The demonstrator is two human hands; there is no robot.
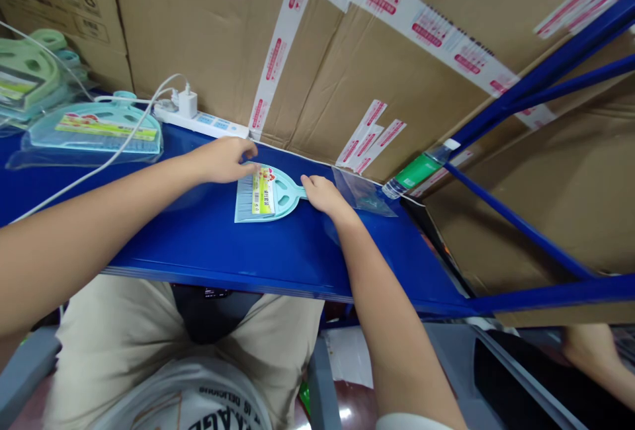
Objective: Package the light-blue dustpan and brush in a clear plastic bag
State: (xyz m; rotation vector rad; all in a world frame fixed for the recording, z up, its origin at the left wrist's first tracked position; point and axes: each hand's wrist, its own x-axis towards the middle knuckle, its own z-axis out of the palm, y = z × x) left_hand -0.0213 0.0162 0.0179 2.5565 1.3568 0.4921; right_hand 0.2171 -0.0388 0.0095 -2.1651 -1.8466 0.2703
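Pale turquoise plastic dustpan-and-brush set [285,202] lies mid-counter on the blue metal counter [198,238], handle right, bristles left. Right hand [325,194] has its fingers wrapped on the handle, presumably to steady it. Left hand [229,160] sits at the far-left corner, fingers parted; contact unclear. Clear plastic bag [364,192] lies to the right, apparently there to leave working room.

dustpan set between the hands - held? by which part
The right hand has its grip on the dustpan set by the handle; any hold by the left hand is unclear.
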